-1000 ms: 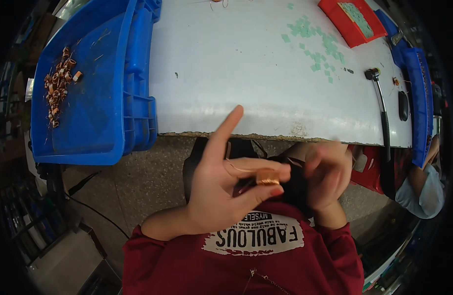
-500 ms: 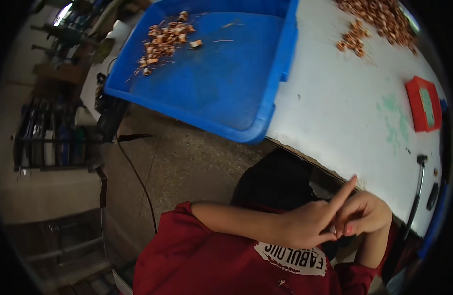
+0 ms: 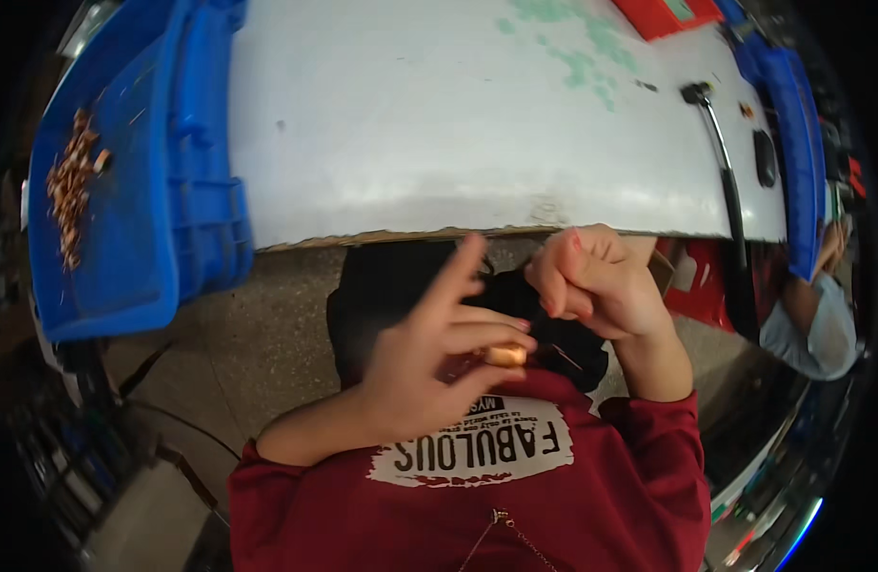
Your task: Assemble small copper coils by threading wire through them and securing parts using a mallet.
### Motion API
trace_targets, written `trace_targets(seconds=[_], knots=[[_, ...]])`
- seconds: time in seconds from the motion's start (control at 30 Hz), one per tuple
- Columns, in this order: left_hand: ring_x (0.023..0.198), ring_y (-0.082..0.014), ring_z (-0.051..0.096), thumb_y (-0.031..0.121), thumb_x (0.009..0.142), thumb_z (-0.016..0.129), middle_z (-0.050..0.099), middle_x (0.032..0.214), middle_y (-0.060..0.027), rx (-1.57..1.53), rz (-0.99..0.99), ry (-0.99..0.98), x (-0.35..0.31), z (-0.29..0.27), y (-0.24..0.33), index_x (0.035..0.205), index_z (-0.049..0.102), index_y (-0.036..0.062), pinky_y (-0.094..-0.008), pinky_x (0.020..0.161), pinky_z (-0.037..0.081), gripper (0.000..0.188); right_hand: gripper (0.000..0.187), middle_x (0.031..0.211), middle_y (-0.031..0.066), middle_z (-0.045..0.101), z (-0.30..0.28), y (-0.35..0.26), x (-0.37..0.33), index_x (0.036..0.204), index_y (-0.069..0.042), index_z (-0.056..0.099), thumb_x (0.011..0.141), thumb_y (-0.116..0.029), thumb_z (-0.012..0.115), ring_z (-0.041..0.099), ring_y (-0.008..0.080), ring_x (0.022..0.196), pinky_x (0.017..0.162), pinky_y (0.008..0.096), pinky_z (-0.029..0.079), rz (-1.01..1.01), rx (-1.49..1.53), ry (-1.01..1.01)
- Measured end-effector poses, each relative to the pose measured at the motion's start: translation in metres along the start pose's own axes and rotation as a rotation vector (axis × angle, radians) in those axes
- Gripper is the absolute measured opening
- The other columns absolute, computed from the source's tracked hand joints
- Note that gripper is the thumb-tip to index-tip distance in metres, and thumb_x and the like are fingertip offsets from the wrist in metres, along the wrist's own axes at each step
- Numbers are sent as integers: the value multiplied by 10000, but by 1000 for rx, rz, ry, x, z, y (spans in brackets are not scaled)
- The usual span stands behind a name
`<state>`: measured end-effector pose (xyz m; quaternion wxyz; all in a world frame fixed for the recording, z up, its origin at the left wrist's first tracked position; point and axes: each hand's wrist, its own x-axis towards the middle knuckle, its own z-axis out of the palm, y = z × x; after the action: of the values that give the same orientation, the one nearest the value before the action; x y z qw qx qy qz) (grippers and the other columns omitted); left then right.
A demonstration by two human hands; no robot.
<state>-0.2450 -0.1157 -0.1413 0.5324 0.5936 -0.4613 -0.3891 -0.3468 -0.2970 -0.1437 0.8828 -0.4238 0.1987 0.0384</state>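
Observation:
My left hand (image 3: 424, 357) is in front of my body, short of the table's near edge. Between its thumb and fingers it pinches a small copper-coloured ring (image 3: 505, 356), while its index finger points up and away. To the right, my right hand (image 3: 601, 286) is held up close to the table edge with its fingers curled in. Whether anything small is inside that closed hand is hidden. The two hands are apart. At the far left, a blue bin (image 3: 177, 257) holds a pile of similar copper-coloured pieces (image 3: 69, 191).
A white table (image 3: 391, 133) spans the front. On its right lie a long black-handled metal tool (image 3: 723, 157), a dark oval object (image 3: 765, 157) and a red tray (image 3: 663, 14). Beyond stands another blue bin (image 3: 796, 143). Another person's sleeve (image 3: 820, 329) shows at far right.
My view has swung right, so the bin now sits at the left rim. My hands, close together before, have separated; the copper-coloured ring now shows in my left hand.

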Motion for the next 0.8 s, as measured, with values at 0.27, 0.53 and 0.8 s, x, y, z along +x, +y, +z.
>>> trace_targets(seconds=[0.27, 0.53, 0.8], knots=[[967, -203, 658, -4, 717, 738, 710, 897, -102, -25, -134, 45, 0, 13, -9, 1368, 302, -59, -359, 1005, 399, 785, 393, 537, 21, 512, 5, -11, -19, 695, -3, 649, 974, -226, 486, 365, 63, 481, 476, 183, 300, -115, -340, 39], [1085, -248, 605, -17, 750, 720, 698, 954, -138, -209, -365, 114, 4, 18, -6, 1380, 277, -53, -374, 1046, 362, 771, 358, 520, -13, 448, 8, -14, 5, 803, 12, 664, 981, -206, 443, 324, 59, 492, 507, 166, 281, 87, -444, 81], [1283, -238, 427, 189, 925, 561, 507, 1306, -179, -757, -192, 334, 6, 0, 3, 1417, 274, 28, -376, 1033, 369, 592, 213, 825, 30, 529, 25, 32, -13, 1091, -16, 613, 926, -130, 541, 426, 79, 660, 596, 179, 357, -277, -354, 328]])
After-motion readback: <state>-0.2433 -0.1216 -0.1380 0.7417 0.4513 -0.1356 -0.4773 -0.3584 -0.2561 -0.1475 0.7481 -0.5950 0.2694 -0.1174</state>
